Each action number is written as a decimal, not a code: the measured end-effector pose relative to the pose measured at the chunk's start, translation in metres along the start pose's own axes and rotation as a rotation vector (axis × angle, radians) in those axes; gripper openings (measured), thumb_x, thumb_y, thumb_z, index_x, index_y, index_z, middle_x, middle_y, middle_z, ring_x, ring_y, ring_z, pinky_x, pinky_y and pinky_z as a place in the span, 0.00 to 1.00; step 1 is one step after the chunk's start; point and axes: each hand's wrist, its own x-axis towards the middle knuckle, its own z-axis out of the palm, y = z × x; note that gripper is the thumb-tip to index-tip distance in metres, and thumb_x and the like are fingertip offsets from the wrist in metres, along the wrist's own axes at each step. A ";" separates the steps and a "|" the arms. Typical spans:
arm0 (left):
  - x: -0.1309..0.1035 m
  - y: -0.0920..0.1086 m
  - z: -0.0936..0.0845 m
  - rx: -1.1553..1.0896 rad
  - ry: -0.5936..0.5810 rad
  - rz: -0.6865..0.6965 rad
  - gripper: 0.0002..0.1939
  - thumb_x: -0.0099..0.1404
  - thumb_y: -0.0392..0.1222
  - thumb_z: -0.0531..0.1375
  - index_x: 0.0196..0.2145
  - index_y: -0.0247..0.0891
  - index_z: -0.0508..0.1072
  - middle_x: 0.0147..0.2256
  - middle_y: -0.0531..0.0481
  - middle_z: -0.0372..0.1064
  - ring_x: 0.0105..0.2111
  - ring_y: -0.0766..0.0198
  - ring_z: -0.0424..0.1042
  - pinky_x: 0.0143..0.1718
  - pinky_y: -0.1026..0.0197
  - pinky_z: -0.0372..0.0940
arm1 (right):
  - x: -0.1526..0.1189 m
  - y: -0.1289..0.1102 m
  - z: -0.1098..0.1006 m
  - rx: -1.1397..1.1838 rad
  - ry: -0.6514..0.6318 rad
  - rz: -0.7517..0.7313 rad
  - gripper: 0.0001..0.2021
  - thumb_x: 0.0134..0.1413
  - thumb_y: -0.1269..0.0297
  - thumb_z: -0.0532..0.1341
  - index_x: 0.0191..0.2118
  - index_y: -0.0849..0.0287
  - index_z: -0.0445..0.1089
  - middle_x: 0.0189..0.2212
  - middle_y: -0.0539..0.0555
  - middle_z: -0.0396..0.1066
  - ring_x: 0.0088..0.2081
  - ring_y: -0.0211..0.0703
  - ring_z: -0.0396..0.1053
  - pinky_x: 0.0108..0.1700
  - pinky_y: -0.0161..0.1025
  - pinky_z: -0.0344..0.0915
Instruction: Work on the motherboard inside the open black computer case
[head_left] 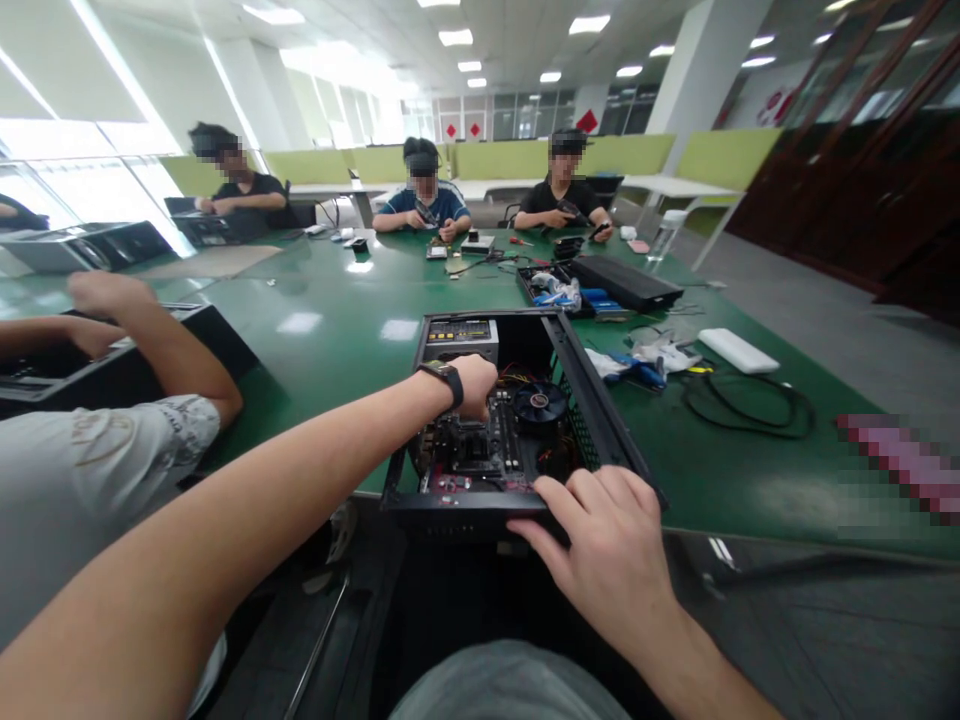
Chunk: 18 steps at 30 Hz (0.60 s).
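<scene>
An open black computer case lies at the table's near edge, in front of me. Inside it are a motherboard, a round black cooling fan and a power supply at the far left corner. My left hand, with a dark band on its wrist, reaches down into the case between the power supply and the fan. Its fingers are curled, and their tips and anything in them are hidden. My right hand grips the near rim of the case, thumb below and fingers over the top.
Close on my left, a co-worker's arm works in another black case. To the right lie blue-and-white gloves, a black cable and a white box. Beyond them stands a tool-filled tray. Several people sit across the green table.
</scene>
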 end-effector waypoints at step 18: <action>0.010 0.019 0.024 0.090 -0.247 -0.024 0.19 0.46 0.43 0.70 0.38 0.36 0.82 0.39 0.38 0.79 0.41 0.51 0.77 0.39 0.62 0.70 | -0.029 -0.010 -0.012 0.048 0.060 0.003 0.12 0.58 0.52 0.63 0.41 0.53 0.72 0.27 0.50 0.65 0.35 0.46 0.59 0.49 0.49 0.54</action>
